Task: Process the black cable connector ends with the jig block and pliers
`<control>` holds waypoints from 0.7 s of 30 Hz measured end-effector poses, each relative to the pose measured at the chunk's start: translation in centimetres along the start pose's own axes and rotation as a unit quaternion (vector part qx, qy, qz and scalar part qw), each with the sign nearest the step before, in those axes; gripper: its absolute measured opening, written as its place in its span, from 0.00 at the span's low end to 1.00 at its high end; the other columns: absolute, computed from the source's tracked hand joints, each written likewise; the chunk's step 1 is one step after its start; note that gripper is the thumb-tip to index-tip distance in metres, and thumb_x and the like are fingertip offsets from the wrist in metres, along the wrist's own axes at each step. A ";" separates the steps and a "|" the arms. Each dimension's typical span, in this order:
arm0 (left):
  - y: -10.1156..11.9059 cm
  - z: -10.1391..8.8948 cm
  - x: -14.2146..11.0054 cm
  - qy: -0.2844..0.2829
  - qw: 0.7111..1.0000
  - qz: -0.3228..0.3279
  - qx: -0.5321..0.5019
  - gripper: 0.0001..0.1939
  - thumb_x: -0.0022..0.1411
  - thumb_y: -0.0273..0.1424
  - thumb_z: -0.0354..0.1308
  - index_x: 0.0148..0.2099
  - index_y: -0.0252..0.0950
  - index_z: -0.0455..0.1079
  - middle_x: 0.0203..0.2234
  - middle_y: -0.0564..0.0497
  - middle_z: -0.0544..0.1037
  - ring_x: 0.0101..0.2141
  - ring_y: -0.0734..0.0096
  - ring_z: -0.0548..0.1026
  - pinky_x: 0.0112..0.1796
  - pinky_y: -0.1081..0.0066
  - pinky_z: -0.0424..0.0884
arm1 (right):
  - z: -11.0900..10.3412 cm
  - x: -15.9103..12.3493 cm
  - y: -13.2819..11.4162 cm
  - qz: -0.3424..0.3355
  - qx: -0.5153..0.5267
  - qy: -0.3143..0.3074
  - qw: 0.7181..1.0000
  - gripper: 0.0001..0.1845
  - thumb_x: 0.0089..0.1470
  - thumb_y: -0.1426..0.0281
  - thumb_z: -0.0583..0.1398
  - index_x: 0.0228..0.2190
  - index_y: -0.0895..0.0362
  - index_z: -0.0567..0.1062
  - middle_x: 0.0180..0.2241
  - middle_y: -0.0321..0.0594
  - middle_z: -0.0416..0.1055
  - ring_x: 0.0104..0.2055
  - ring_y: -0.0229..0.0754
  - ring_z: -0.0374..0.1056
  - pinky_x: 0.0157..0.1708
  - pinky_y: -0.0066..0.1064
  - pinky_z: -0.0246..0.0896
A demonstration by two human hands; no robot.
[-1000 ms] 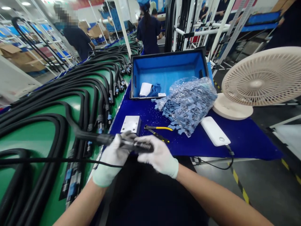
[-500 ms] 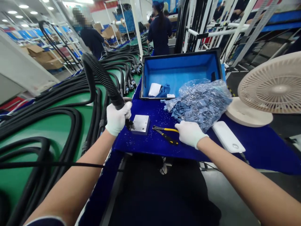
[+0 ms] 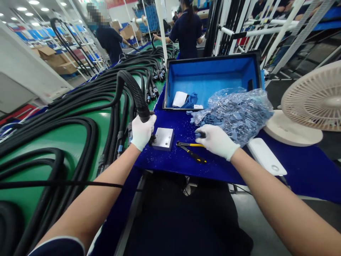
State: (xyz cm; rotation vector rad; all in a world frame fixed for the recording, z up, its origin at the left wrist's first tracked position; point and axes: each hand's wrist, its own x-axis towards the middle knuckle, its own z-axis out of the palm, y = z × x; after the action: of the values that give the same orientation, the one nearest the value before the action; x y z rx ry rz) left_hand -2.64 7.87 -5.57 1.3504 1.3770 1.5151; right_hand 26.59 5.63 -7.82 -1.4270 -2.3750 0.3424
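Arching lengthwise, black hose bends; tip points down.

My left hand grips a black hose beside the metal block; my right hand pinches a small blue piece near the pliers!

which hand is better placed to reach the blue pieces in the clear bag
Right, I'd judge: the right hand is beside the clear bag, though it seems to pinch a small blue piece. The left hand grips a black hose, farther away near the metal block.
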 end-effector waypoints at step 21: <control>-1.2 -2.4 1.7 -0.073 0.997 0.020 0.006 0.17 0.62 0.43 0.62 0.44 0.34 0.71 0.28 0.50 0.75 0.29 0.70 0.73 0.35 0.69 0.72 | 7.1 12.6 -9.2 -0.103 0.276 -0.106 0.950 0.23 0.56 0.52 0.63 0.28 0.62 0.81 0.23 0.34 0.72 0.26 0.34 0.62 0.28 0.26 0.53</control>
State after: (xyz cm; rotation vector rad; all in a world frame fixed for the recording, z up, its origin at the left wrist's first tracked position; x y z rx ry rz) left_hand -5.52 9.07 -6.13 1.4731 1.2764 1.4057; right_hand 10.78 12.34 -8.67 -0.9098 -2.2932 1.0513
